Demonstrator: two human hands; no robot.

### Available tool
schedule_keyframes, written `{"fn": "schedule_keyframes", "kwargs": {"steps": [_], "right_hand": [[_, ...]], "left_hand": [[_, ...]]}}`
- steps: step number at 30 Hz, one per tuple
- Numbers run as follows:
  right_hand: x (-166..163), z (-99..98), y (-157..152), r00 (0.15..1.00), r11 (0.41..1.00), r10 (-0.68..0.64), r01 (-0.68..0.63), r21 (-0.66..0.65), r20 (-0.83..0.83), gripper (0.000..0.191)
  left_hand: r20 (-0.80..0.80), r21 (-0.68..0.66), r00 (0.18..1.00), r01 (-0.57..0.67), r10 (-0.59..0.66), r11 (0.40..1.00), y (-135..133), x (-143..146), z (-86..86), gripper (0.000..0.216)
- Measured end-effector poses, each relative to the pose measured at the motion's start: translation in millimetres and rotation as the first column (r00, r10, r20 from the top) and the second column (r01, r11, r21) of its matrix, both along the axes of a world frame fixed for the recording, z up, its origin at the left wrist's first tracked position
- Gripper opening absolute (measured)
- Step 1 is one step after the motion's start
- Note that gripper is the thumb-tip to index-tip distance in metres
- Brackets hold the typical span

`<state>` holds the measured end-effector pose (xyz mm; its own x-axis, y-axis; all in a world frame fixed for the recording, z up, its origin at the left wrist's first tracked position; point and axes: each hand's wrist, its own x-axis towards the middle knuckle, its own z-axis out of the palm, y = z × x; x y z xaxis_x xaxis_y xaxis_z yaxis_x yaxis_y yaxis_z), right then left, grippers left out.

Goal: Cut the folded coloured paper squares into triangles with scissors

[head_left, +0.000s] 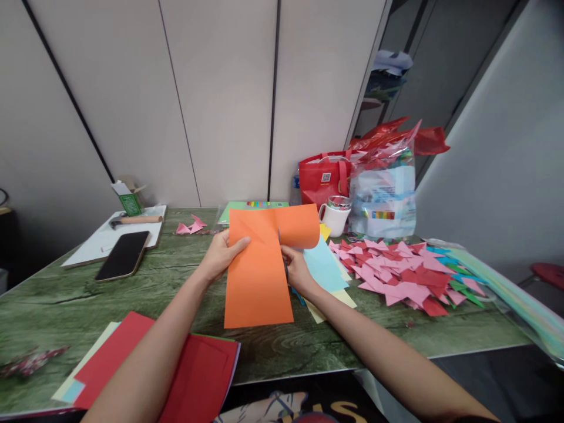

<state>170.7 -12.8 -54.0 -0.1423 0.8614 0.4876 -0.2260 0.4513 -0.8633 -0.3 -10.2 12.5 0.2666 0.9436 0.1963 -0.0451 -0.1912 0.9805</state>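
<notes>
An orange sheet of paper (258,276) is held up over the table, slit from its far edge part of the way down, with the right strip curling away. My left hand (222,255) pinches its left edge, thumb on top and fingers behind. At the slit, my right hand (298,270) is closed around what looks like a pair of scissors; the paper and fingers hide most of it, and only a little dark handle shows. Light blue and pale yellow sheets (324,264) lie beneath, beside my right hand.
Pink and red folded paper pieces (396,270) are heaped at right, before a white mug (337,216), red bag (324,179) and plastic bag (383,197). Red sheets (202,370) lie front left. A phone (123,255) and hammer (136,220) lie farther left.
</notes>
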Motion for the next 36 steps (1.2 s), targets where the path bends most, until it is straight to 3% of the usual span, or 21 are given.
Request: {"fn": "schedule_keyframes", "kwargs": {"steps": [36], "right_hand": [[0.0,2.2,-3.0,0.995,0.997,-0.066,0.069,-0.043,0.069,0.02]], "left_hand": [[-0.005,-0.002,1.0,0.009,-0.009,1.0,0.6,-0.2,-1.2,0.027]]}}
